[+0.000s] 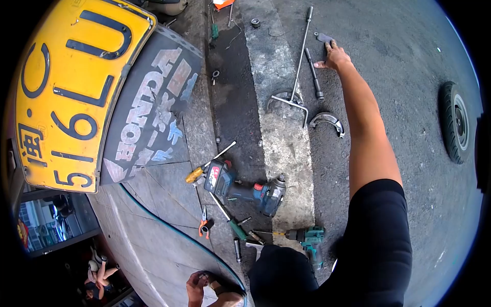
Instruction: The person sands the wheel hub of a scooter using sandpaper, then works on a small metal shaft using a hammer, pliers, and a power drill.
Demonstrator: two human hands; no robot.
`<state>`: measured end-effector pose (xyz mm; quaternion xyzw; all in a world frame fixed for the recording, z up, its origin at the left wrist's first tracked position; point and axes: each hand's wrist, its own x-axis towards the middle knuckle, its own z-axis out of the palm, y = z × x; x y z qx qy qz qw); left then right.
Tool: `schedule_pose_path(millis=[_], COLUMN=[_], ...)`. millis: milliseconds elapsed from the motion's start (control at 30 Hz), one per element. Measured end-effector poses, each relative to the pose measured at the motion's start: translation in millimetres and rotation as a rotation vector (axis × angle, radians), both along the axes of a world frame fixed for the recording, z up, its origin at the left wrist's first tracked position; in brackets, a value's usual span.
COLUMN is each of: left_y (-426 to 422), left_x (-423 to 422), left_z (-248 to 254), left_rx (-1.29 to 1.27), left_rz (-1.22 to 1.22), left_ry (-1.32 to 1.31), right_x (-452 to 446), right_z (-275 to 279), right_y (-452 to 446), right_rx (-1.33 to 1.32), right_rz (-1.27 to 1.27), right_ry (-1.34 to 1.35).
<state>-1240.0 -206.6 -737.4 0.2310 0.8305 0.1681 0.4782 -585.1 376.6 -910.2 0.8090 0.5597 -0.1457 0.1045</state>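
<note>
My right hand is stretched out over the asphalt, fingers extended and thumb apart. Its fingertips reach the edge of a small flat grey piece; whether they grip it I cannot tell. Close by lie a socket extension bar, a long T-handle wrench and a curved brake shoe. At the bottom, my left hand is curled, with its fingers closed around something small and dark that I cannot make out. Between the arms rest a blue cordless impact wrench and a green cordless drill.
A yellow licence plate and HONDA mudflap fill the upper left. Yellow-handled screwdriver, orange pliers and dark hose lie on the paving. A small wheel lies right. A person sits lower left.
</note>
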Motion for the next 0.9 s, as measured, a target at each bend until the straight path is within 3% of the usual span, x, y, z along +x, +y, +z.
schedule_pose_path(millis=[200, 333, 433, 467, 533, 733, 900], left_y=[3.0, -2.7, -11.2, -13.9, -15.1, -19.8, -25.5], left_x=[8.1, 2.3, -5.1, -9.1, -10.6, -8.6, -5.8], left_z=[-4.0, 12.6, 21.8, 27.1, 36.6, 49.7, 29.6], left_rx=[0.057, 0.162, 0.133, 0.13, 0.073, 0.02, 0.024], left_rz=[-0.14, -0.196, -0.237, -0.236, -0.213, -0.19, -0.13], left_ry=[-0.026, -0.004, 0.044, 0.051, 0.076, 0.135, 0.101], right_x=[-7.2, -18.8, -20.7, -13.7, -11.5, -13.4, -11.2], right_z=[-0.9, 9.8, 9.7, 2.7, -2.1, 6.2, -4.6], right_y=[-13.0, -34.2, -28.7, -15.3, -1.5, 2.5, -8.6], right_rx=[0.103, 0.153, 0.245, 0.183, 0.153, 0.112, 0.224], right_rz=[0.065, 0.059, 0.084, 0.002, -0.144, -0.156, -0.105], right_ry=[-0.075, 0.025, -0.089, 0.067, 0.097, 0.024, 0.009])
